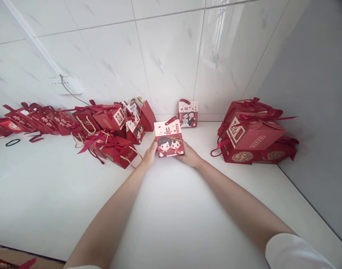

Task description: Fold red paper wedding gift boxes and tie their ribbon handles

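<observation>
A red and cream gift box (170, 139) with two cartoon figures on its front and a red ribbon handle is upright between my hands. My left hand (150, 154) grips its left side, and my right hand (189, 154) holds its lower right side. Behind it, a similar small box (188, 114) with a cartoon couple stands against the tiled wall. Close to my left hand lies a red box with rope handles (121, 151).
On the left are several red boxes (49, 120) with ribbons, and a black ring (12, 142). Stacked red boxes (256, 130) stand at the right by the grey wall. A cable hangs from a wall socket (66, 85). More red items show at the lower left.
</observation>
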`<state>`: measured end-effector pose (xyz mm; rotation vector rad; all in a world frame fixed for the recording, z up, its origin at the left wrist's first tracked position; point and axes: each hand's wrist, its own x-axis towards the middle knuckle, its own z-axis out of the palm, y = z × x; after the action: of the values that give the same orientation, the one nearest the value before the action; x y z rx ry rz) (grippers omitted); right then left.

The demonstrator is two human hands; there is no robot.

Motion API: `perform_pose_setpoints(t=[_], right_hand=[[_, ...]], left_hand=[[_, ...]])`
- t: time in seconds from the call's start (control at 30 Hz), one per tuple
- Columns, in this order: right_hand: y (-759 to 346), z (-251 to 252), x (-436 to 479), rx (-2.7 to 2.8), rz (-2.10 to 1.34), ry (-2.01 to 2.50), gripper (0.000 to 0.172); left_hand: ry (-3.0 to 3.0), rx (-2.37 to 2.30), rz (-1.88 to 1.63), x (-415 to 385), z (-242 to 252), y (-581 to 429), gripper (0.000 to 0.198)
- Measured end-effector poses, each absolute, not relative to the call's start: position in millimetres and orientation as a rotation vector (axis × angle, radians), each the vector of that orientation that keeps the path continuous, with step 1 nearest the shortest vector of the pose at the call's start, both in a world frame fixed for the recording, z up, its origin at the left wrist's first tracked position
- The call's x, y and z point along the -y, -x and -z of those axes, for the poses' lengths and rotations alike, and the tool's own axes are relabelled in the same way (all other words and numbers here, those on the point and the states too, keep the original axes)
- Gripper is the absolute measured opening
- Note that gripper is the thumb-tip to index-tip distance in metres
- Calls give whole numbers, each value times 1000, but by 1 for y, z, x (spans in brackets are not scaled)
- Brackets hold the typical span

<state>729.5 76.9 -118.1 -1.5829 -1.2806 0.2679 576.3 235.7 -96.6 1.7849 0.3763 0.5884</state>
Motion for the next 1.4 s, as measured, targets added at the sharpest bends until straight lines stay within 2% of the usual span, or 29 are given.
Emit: perform_pose_setpoints(t=[0.17,0.37,0.5,0.63,0.83,0.93,1.03,1.1,1.23,1.4], right_hand=[[-727,118,-70,1328,-171,1670,83],[-723,114,-68,1270,-60,1693,93],[-721,111,-69,1233,-70,1725,84],[-721,110,-70,1227,-86,1713,80],[-725,117,-73,1216,-125,1642,80],[-726,120,-75,1204,-154,1618,80],[-726,117,-75,1223,-189,1555,93],[-725,113,-73,1271,-246,1495,97],[-725,105,-71,1265,-341,1509,73],[-727,108,-72,1239,-362,1570,79]], left_hand=[[-1756,-194,-608,-236,102,-577,77],[-1843,-309,-487,-240,104,-575,79],[-1851,-351,-354,-243,105,-575,89],[-1843,-428,-320,-244,105,-577,90],[-1862,-487,-337,-238,99,-576,87],[-1896,-455,-430,-235,97,-574,75],[-1867,-390,-543,-232,97,-574,61],[-1848,-376,-578,-231,96,-575,63],[-1855,-357,-610,-226,91,-576,61],[-1918,-421,-599,-225,88,-575,56]])
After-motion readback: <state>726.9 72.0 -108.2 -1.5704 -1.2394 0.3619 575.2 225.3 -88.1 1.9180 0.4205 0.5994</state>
